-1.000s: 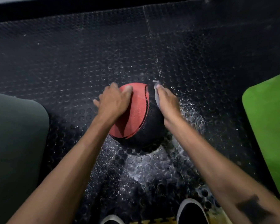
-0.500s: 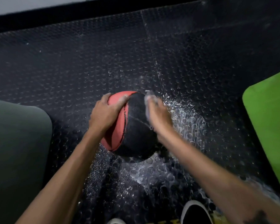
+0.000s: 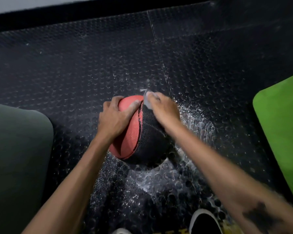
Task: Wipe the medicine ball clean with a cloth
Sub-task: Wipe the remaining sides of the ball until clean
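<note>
Moved: right hand point(image 3: 162, 109), cloth point(image 3: 146, 100) pinched, to medicine ball point(image 3: 139, 132) top; left hand point(image 3: 116, 115) steadies, fingers spread. Mid-wipe; next, rotate ball.

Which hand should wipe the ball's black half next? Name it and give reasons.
Right. The right hand already presses the pale cloth on the red-and-black textured medicine ball; the left hand steadies its red side.

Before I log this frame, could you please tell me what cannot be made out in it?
- Cloth: head view, mostly hidden under the right hand; size unclear.
- Ball: underside and far side hidden; the left hand covers part of the red panel.
- Shoes: cut off by the bottom edge.
- Right forearm: motion-blurred.
</note>
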